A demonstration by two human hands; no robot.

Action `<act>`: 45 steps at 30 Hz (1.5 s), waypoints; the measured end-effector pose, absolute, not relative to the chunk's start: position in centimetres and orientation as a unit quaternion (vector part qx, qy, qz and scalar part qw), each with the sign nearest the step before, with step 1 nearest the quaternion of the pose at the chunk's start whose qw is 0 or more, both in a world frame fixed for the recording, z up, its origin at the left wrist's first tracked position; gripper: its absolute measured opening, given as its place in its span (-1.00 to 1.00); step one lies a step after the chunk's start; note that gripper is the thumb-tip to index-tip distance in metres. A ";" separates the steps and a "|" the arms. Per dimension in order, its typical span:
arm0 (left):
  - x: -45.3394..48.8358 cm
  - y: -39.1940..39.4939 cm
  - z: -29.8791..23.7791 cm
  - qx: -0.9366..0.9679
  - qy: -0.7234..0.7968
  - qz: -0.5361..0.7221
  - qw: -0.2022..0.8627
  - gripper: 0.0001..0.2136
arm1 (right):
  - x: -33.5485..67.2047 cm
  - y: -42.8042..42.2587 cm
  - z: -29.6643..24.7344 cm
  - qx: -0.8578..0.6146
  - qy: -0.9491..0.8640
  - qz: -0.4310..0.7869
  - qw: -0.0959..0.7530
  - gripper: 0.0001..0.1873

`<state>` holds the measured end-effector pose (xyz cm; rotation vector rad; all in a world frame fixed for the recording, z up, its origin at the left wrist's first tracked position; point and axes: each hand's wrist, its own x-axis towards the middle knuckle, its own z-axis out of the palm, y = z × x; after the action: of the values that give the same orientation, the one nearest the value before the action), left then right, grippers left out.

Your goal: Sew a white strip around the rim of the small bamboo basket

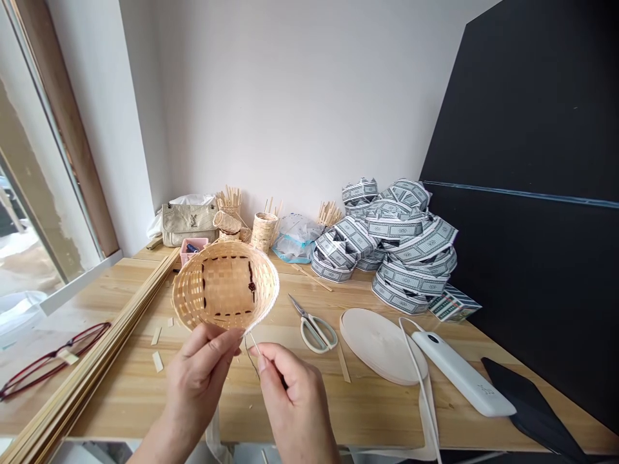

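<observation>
My left hand pinches the near rim of a small woven bamboo basket, held tilted so its inside faces me. Dark stitching outlines the basket's square base, with a dark knot at its right side. White edging runs along the right part of the rim. Just below that rim, my right hand is closed on a thin needle between thumb and forefinger. A dark thread loops down beside the needle. Scissors with white handles lie to the right of the basket.
Long bamboo strips and red glasses lie at left. A flat roll of white tape, a white handheld device with a cable, and stacked patterned paper rolls are at right. Small baskets and a handbag stand behind.
</observation>
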<state>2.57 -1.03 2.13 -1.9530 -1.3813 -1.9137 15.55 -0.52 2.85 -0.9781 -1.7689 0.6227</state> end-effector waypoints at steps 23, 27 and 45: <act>2.7 -0.7 -0.2 -0.718 -0.437 -0.520 0.150 -0.84 | 15.2 0.0 0.8 -0.421 -0.672 0.346 0.502 -0.79; 3.2 -0.8 0.0 -0.722 -0.433 -0.520 0.149 -0.82 | 14.9 0.2 0.5 -0.451 -0.670 0.260 0.529 -0.77; 2.7 -0.2 -2.1 -0.762 -0.415 -0.471 0.156 -0.80 | 15.6 0.2 1.6 -0.435 -0.578 0.500 0.477 -0.57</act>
<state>2.67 -0.17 -2.11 -2.1817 -1.1889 -1.3498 15.56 0.19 1.56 -1.0630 -1.4118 1.2204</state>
